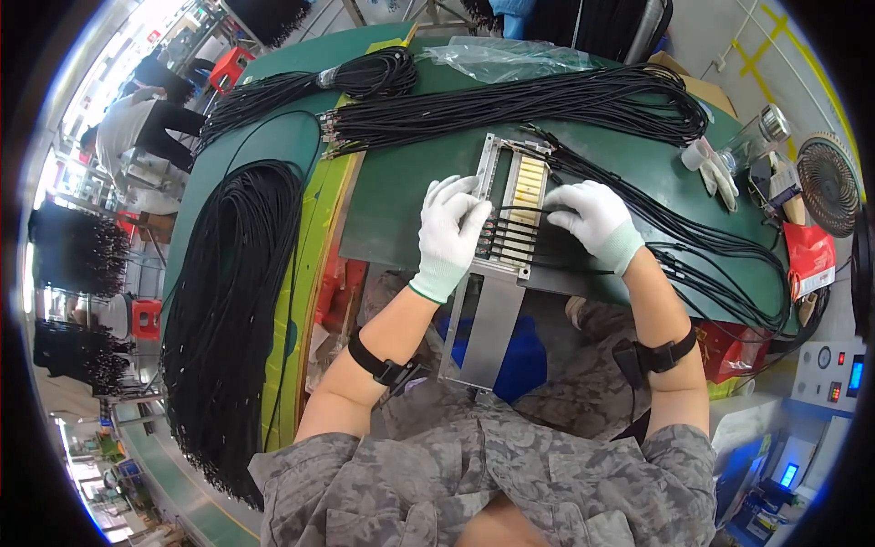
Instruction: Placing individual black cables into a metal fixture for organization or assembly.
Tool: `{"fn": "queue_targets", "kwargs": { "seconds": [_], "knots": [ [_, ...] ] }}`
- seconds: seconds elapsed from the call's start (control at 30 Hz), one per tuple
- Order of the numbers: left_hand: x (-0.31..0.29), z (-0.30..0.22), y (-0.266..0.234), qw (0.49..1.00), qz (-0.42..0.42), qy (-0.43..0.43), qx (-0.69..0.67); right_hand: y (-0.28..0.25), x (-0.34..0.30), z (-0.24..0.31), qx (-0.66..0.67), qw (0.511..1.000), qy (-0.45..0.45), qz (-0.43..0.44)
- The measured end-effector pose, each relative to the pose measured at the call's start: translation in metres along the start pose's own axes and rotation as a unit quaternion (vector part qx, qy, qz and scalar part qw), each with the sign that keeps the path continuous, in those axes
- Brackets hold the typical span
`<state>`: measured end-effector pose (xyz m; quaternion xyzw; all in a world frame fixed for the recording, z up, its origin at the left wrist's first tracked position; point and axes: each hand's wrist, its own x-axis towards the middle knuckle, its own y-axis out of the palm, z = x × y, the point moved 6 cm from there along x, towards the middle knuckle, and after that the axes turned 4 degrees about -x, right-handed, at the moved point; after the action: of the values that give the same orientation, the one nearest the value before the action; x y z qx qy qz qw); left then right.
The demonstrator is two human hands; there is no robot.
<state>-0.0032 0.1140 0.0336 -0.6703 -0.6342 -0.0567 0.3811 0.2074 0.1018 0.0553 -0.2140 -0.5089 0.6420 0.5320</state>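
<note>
A metal fixture [484, 330] with a row of pale yellow slots [528, 187] lies in front of me, its near end jutting past the table edge. Several black cables [512, 239] lie side by side across its nearer slots, their ends at the left rail. My left hand [449, 228], in a white glove, is closed at that rail, thumb and fingers at the end of another black cable [519, 211]. On the fixture's right, my gloved right hand [594, 221] has its fingers curled round the same cable; the exact contact is partly hidden.
Bundles of black cable lie across the back [510, 105] and left [232, 292] of the green table [392, 214]. More cables [693, 232] run off to the right. A glass jar [758, 132], a small fan [828, 182] and a red packet [809, 258] are at the right edge.
</note>
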Motion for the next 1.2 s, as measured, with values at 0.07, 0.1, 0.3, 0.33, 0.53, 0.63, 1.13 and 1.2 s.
{"fn": "queue_targets", "kwargs": {
  "seconds": [0.07,0.1,0.3,0.33,0.53,0.63,1.13,1.2],
  "knots": [
    [-0.002,0.002,-0.001,1.0,0.0,-0.005,0.016,0.004,0.002,0.012,0.057,0.998,-0.015,0.014],
    [-0.002,0.001,-0.001,1.0,0.001,-0.007,0.03,0.004,0.001,0.011,0.056,0.998,-0.014,0.014],
    [0.0,-0.003,0.0,0.999,-0.006,0.001,0.054,0.008,0.0,0.01,-0.09,0.994,-0.053,-0.022],
    [0.0,-0.004,0.0,0.998,-0.007,-0.002,0.059,0.009,0.0,0.009,-0.104,0.993,-0.049,-0.02],
    [-0.002,-0.003,0.0,0.997,-0.002,-0.015,0.071,0.008,-0.001,0.012,-0.138,0.989,-0.055,-0.026],
    [-0.002,-0.002,0.0,0.998,0.007,-0.025,0.055,0.009,-0.001,0.013,-0.151,0.986,-0.057,-0.028],
    [0.006,-0.015,0.024,0.962,0.176,0.099,0.186,-0.001,0.013,-0.031,-0.206,0.972,0.105,-0.026],
    [0.008,-0.01,0.026,0.967,0.166,0.101,0.163,0.006,0.011,-0.033,-0.227,0.969,0.093,-0.033]
  ]
}}
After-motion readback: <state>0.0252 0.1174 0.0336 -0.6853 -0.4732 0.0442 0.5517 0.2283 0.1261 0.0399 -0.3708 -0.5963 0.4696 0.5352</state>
